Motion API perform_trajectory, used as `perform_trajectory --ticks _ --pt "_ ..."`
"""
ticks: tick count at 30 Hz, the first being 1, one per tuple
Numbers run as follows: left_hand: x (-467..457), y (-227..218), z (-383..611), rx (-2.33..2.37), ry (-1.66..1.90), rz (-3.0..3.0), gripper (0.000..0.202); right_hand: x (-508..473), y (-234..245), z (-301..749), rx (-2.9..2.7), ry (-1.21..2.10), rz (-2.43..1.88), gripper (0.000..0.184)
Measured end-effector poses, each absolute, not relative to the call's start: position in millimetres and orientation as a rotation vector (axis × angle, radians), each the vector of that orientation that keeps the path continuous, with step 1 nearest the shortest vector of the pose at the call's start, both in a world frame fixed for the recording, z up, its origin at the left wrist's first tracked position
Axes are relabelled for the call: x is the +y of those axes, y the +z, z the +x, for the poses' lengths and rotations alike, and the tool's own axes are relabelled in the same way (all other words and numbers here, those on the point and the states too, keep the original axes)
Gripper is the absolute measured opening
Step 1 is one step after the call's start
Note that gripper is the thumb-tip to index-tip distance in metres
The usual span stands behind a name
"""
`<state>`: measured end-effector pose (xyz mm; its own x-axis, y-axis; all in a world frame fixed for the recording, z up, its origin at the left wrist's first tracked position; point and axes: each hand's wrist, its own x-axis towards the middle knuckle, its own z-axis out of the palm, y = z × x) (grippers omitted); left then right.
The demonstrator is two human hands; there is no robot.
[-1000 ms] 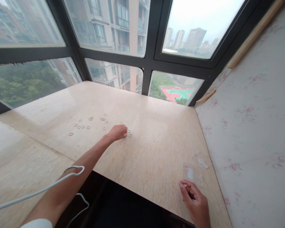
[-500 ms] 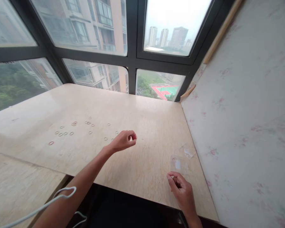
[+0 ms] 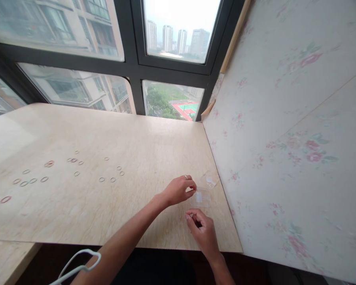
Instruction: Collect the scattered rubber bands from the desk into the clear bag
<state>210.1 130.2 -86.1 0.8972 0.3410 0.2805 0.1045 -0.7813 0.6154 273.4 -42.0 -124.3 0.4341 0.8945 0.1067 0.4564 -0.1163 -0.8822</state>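
Observation:
My left hand (image 3: pixel 178 190), with a ring on one finger, reaches to the left edge of a small clear plastic box (image 3: pixel 205 201). Its thumb and fingertips are closed together; what they pinch, if anything, is too small to make out. Just in front of the box, my right hand (image 3: pixel 204 228) is curled with thumb and index finger pressed together, and I cannot see what lies between them. A pale patch (image 3: pixel 198 197) shows in the box. Behind it lies another clear plastic piece (image 3: pixel 209 181), perhaps the lid.
Several thin rings or bands lie scattered on the left of the tabletop (image 3: pixel 154 146), among them a reddish ring (image 3: pixel 6 199) and an overlapping cluster (image 3: pixel 49 164). A floral wall (image 3: pixel 269 166) bounds the right side. A white cable (image 3: pixel 86 253) hangs by my left forearm.
My left hand has moved right, from beside the scattered rings to the clear box. My right hand keeps its pinch near the box. The view has turned to the right.

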Motion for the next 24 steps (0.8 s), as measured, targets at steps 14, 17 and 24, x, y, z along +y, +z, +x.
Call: perform_trajectory --ticks 14,17,24 --pt "138.0 -97.8 167.1 0.541 0.647 2.198 0.015 -43.4 -125.2 275.7 -1.106 0.611 -1.739 0.026" --pt "137.2 -107.9 148.5 0.633 0.683 2.134 0.014 -40.4 -124.5 273.6 -1.039 0.651 -1.722 0.027" --pt "132.7 -124.4 136.2 0.673 0.692 2.157 0.012 6.5 -77.0 232.1 -1.243 0.683 -1.536 0.020"
